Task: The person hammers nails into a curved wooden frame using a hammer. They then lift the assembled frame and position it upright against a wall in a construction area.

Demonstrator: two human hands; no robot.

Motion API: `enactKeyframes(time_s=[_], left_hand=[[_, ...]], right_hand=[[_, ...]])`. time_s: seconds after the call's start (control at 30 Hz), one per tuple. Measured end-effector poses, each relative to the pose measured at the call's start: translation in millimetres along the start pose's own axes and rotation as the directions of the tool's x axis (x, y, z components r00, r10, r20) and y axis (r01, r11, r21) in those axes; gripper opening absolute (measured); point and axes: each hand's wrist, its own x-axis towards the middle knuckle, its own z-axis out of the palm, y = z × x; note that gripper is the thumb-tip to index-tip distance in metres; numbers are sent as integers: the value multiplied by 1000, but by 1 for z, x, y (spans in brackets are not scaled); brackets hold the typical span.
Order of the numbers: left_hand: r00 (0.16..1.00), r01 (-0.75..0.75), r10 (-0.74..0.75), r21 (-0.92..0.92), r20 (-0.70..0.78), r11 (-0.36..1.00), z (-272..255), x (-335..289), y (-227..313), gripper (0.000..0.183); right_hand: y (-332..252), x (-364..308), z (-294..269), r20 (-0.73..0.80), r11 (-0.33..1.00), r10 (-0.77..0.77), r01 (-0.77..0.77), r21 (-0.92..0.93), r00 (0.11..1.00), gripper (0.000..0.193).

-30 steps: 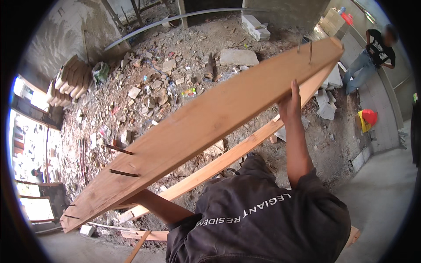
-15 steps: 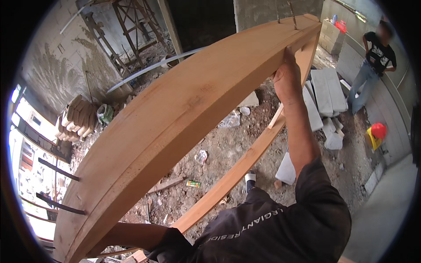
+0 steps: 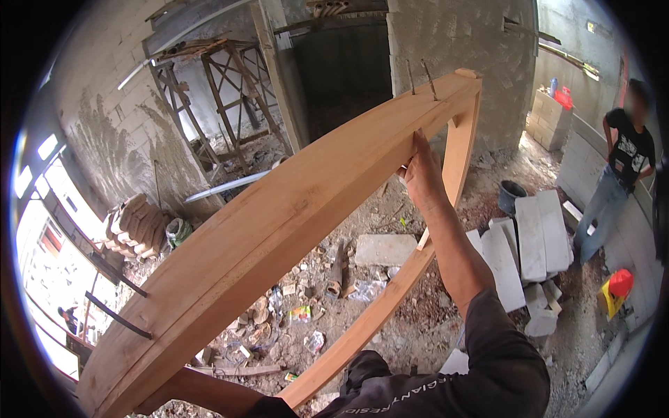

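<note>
A long wooden frame (image 3: 279, 202), like a door or window frame, crosses the view from the lower left to the upper right. Dark metal rods stick out of its broad outer face, two near each end. My right hand (image 3: 424, 177) grips the underside edge of the top beam towards the far end, with the thumb side showing against the wood. My left hand (image 3: 150, 403) supports the same beam from below at its near end; its fingers are mostly hidden by the wood. The frame's other long member (image 3: 362, 327) passes below my right forearm.
Rubble and litter cover the ground. Pale blocks (image 3: 540, 233) and a dark bucket (image 3: 511, 195) are at the right, near a standing person (image 3: 624, 160). Stacked sacks (image 3: 136, 226) sit at the left. Behind are a dark doorway (image 3: 341, 90) and a wooden scaffold (image 3: 233, 97).
The view has tilted up, showing more of the walls and doorway. The frame's far end sits lower and further left in view, and both hands keep hold of the frame.
</note>
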Motion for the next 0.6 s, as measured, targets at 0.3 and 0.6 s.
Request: enactKeyframes(time_s=[0.3, 0.6], left_hand=[[1000, -13, 13, -35, -1, 999, 4, -65, -153, 92], [999, -38, 35, 64, 39, 997, 21, -65, -293, 91]], right_hand=[[96, 144, -31, 146, 996, 48, -37, -81, 988, 50], [210, 288, -32, 16, 990, 130, -129, -63, 991, 57]])
